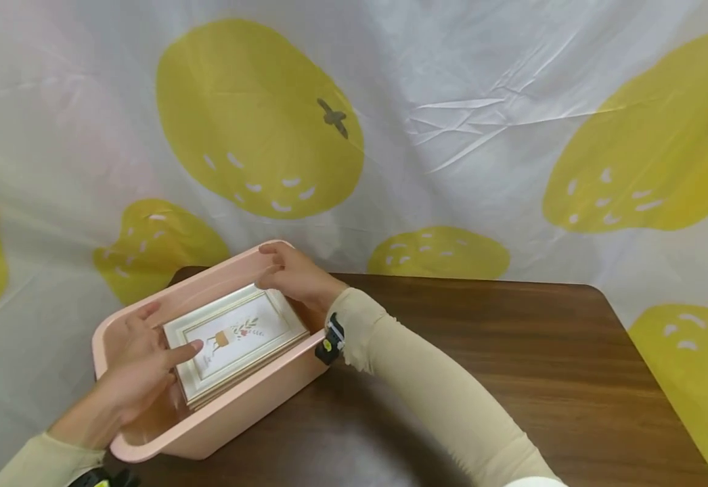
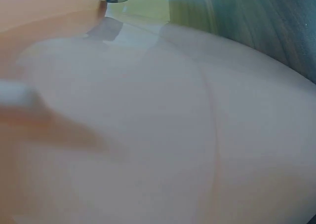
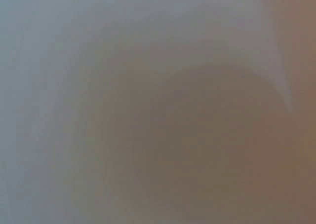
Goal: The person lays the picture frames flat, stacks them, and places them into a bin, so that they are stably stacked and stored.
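Pink plastic forms the rectangular tub (image 1: 250, 406) standing at the near left corner of the dark wooden tabletop (image 1: 512, 352), with its left end overhanging the edge slightly. Inside it lies a picture frame (image 1: 235, 341), pale silver-white in moulding, face up and showing a small print of a potted plant; it sits tilted, its far right corner higher against the tub's wall and its near left part lower toward the floor of the tub. Left hand (image 1: 141, 368) reaches in over the near left rim, fingers fairly straight and spread, the forefinger resting on the frame's left border; whether the thumb hooks under the edge cannot be told. Right hand (image 1: 296, 274) comes in over the far right rim, fingers curled round the frame's far corner, apparently gripping that edge. In my judgement the two-point hold, one hand at each opposite end, serves to keep the frame level and clear of the walls, the tub leaving little margin around it. Both sleeves are cream, and a small black and yellow device (image 1: 329, 338) is strapped at the right wrist. Left wrist view shows only blurred pink tub wall (image 2: 148, 135) at close range; right wrist view is wholly blurred and yields nothing. Behind hangs a white cloth (image 1: 463, 101) printed with yellow fruit shapes.
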